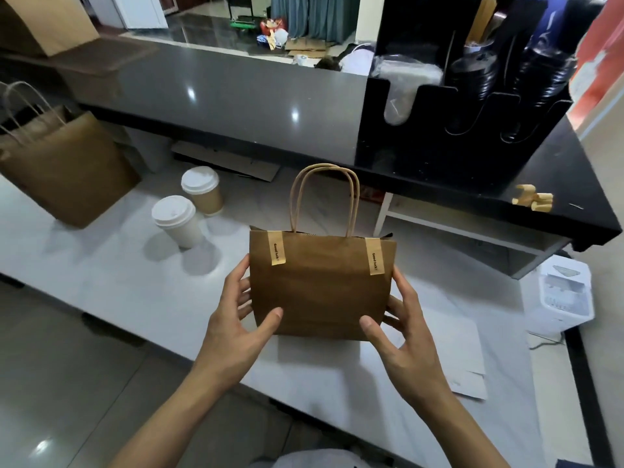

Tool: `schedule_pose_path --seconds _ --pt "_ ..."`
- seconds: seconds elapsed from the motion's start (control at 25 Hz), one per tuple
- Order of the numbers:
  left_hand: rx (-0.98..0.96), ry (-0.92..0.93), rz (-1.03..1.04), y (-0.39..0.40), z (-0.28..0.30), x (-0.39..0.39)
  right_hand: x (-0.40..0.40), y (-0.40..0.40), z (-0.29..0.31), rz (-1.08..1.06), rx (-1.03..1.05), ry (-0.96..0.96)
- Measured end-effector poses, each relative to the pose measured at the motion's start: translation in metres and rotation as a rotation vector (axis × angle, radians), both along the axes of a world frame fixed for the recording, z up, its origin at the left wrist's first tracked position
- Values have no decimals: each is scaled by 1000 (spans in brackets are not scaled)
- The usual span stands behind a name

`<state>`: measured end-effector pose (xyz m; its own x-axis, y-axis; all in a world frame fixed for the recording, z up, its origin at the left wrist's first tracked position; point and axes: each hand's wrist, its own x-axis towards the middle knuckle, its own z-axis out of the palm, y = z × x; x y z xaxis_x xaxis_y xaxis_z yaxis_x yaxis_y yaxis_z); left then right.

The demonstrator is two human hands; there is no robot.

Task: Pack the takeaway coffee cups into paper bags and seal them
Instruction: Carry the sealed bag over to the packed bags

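Sealed kraft paper bag (320, 285), two tape strips (277, 248) across its mouth, upright on white counter (101, 275); left hand (236, 319) and right hand (401, 336) flanking, fingers spread against its sides. Sealing apparently done; next, setting aside, then bagging white-lidded cups (177, 219).

Brown bag (320, 288), tan tape strips (277, 248), white-lidded cups (175, 221)
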<state>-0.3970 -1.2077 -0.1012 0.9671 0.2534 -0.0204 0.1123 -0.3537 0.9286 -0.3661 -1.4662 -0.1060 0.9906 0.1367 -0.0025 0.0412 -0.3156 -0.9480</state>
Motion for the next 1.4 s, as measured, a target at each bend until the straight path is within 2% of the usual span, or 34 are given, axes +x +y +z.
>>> schedule_pose_path --seconds 0.48,0.88,1.16,1.4 --pt "-11 -67 321 148 14 -118 -38 175 12 296 16 -27" --pt "11 -53 633 258 12 -214 -71 327 15 594 31 -38" --pt "-2 -51 783 295 11 -242 -70 396 23 745 30 -71" --pt "-15 -54 929 327 16 -239 -41 467 23 895 63 -26"
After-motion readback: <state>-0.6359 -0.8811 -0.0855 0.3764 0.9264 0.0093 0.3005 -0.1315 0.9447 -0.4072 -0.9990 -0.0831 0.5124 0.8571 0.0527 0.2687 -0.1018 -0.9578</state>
